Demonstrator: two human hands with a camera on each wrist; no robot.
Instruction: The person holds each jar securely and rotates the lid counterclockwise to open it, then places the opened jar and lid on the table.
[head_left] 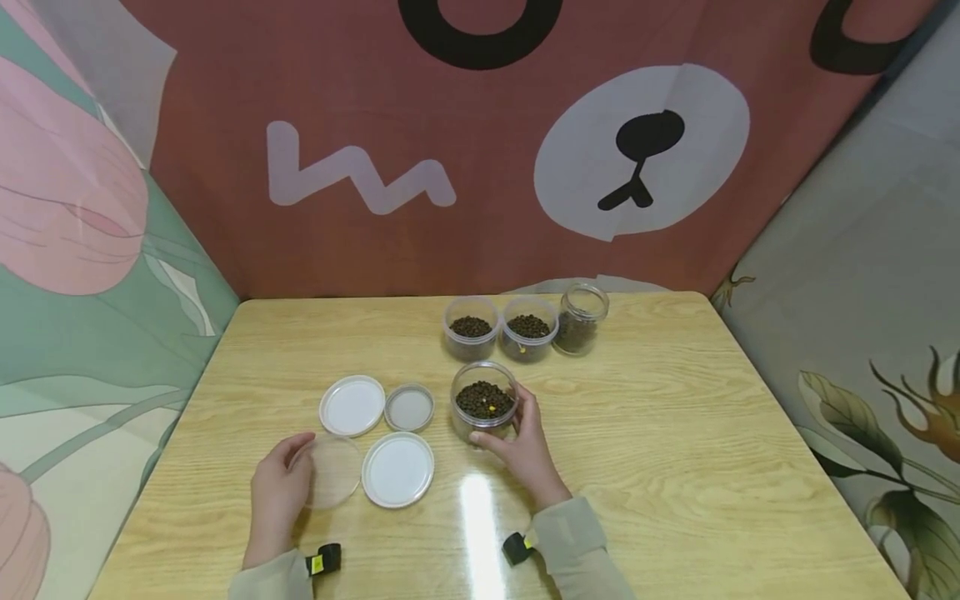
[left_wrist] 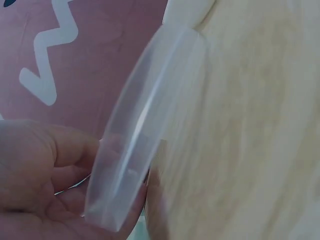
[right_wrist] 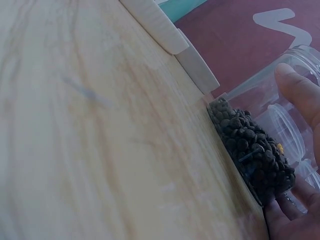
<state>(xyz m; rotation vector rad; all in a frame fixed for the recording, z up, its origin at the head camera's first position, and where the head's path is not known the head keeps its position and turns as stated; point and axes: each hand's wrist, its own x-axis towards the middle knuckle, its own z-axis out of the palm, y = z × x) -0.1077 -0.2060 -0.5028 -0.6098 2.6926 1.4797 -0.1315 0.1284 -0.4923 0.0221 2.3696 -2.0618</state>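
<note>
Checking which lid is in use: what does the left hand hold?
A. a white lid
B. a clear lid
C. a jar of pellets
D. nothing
B: the left hand grips a clear lid at its edge, seen close in the left wrist view, while the two white lids lie untouched on the table.

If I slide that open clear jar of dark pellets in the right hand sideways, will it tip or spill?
The clear plastic jar of dark pellets looks squat and low, so probably stable. With no lid on, a jerk could scatter pellets. The right hand wraps its wall, which likely steadies it.
</note>
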